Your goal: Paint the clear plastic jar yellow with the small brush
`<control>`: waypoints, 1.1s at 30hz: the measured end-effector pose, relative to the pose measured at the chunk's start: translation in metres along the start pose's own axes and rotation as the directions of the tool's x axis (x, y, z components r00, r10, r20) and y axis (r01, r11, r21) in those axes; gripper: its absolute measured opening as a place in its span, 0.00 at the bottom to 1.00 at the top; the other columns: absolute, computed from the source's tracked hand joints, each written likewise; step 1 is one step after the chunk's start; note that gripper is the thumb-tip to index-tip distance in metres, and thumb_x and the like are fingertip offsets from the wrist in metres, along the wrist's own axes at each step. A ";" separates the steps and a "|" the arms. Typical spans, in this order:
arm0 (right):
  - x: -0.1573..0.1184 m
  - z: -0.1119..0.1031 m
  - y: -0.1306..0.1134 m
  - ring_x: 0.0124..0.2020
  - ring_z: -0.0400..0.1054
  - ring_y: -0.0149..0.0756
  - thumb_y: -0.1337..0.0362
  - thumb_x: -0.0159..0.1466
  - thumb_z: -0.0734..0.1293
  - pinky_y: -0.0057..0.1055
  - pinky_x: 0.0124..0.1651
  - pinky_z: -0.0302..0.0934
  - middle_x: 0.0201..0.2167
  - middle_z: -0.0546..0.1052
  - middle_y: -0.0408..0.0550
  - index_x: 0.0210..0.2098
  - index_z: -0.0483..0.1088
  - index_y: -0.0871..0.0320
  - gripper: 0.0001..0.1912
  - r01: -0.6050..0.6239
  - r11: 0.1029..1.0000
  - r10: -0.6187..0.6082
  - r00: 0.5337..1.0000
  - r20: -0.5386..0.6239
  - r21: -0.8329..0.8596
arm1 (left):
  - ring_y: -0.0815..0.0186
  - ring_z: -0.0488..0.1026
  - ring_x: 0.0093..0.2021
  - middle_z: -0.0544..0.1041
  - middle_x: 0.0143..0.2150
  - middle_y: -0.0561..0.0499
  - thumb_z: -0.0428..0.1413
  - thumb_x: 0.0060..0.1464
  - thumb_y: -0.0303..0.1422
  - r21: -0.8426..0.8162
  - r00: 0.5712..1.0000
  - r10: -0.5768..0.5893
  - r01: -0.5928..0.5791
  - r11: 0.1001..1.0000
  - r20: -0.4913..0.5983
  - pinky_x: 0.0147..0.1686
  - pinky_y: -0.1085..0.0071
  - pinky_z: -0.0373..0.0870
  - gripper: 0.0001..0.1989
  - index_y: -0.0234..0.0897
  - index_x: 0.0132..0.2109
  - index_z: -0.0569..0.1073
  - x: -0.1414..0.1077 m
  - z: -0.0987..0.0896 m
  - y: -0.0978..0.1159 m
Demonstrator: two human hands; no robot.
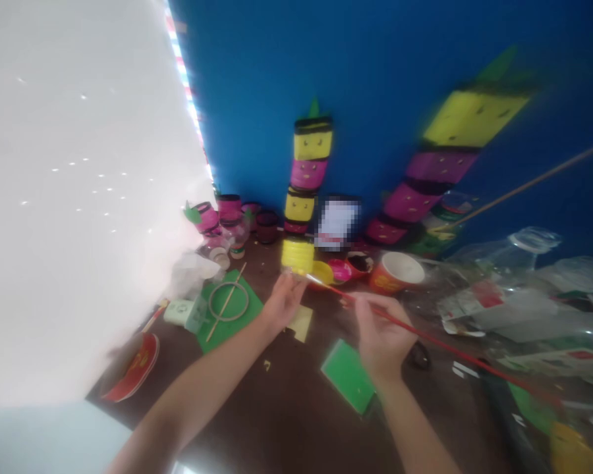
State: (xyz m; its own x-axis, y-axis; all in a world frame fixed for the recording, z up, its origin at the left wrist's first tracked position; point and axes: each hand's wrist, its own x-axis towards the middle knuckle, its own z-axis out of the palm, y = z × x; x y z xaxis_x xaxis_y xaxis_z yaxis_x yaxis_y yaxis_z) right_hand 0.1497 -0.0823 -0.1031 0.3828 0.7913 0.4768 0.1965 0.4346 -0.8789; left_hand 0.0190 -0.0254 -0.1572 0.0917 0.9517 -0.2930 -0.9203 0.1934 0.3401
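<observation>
My left hand (284,299) grips a yellow-painted, ribbed plastic bottle piece (297,255) by its near end; the fingertips are partly blurred. In my right hand (384,332) is a long red-handled paintbrush (439,339), its tip by the near rim of the bottle piece. Whether the bristles touch it I cannot tell. Just right of the bottle piece are a yellow paint container (321,272) and a pink one (340,270). Beneath my left hand lies a pale yellow paper scrap (300,322). A green pad (348,376) is left of my right wrist.
Yellow and pink face-painted containers form a middle stack (309,172) and a right stack (439,155) against the blue wall. A paper cup (398,271) stands near clear plastic bottles (524,296) on the right. Green sheet (254,299), ring (228,301) and red lid (141,368) lie left.
</observation>
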 end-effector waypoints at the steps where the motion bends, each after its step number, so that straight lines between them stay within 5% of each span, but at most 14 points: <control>1: 0.000 0.000 -0.001 0.25 0.72 0.33 0.62 0.56 0.67 0.32 0.31 0.69 0.25 0.76 0.46 0.29 0.70 0.58 0.05 -0.001 1.000 0.001 1.000 0.014 0.005 | 0.64 0.71 0.51 0.77 0.41 0.44 0.48 0.58 0.27 -0.002 1.000 -0.006 0.006 1.000 -0.003 0.55 0.67 0.64 0.07 0.31 0.38 0.71 0.000 0.000 0.000; 11: 0.006 -0.004 -0.004 0.23 0.70 0.33 0.61 0.56 0.67 0.31 0.29 0.67 0.23 0.75 0.46 0.27 0.69 0.59 0.07 0.016 0.998 -0.021 0.996 -0.091 -0.062 | 0.64 0.70 0.52 0.74 0.47 0.41 0.45 0.60 0.31 -0.056 0.991 -0.116 0.112 0.992 -0.071 0.52 0.72 0.68 0.12 0.31 0.44 0.70 -0.003 0.007 0.005; 17: 0.008 -0.003 -0.005 0.23 0.70 0.32 0.61 0.55 0.68 0.31 0.29 0.67 0.23 0.75 0.45 0.27 0.70 0.60 0.07 0.024 0.999 -0.025 0.999 -0.030 -0.046 | 0.64 0.72 0.50 0.75 0.45 0.41 0.44 0.61 0.36 -0.107 0.987 -0.161 0.159 0.982 -0.014 0.46 0.75 0.72 0.16 0.30 0.47 0.69 -0.003 0.006 0.006; 24: 0.023 -0.023 0.000 0.21 0.70 0.32 0.62 0.54 0.69 0.32 0.30 0.66 0.21 0.74 0.43 0.28 0.68 0.60 0.08 0.006 0.996 0.013 0.977 -0.212 0.090 | 0.61 0.73 0.49 0.73 0.49 0.36 0.41 0.61 0.40 -0.122 0.984 -0.176 0.175 0.977 0.005 0.45 0.71 0.73 0.23 0.28 0.55 0.63 -0.008 0.007 0.012; 33: -0.009 -0.050 0.005 0.26 0.72 0.33 0.62 0.57 0.67 0.32 0.33 0.67 0.26 0.76 0.46 0.30 0.68 0.59 0.06 0.062 0.996 -0.070 0.988 -0.137 -0.057 | 0.63 0.68 0.54 0.68 0.57 0.40 0.38 0.62 0.28 0.068 0.969 -0.246 0.243 0.968 0.037 0.47 0.72 0.70 0.22 0.36 0.62 0.54 -0.017 0.002 0.013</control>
State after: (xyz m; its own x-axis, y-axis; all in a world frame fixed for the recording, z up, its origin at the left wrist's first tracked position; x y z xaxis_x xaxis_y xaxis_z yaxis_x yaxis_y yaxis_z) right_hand 0.1923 -0.1085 -0.1126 0.4878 0.6930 0.5308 0.2710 0.4578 -0.8467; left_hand 0.0067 -0.0390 -0.1461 0.3291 0.8830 -0.3346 -0.8424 0.4346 0.3185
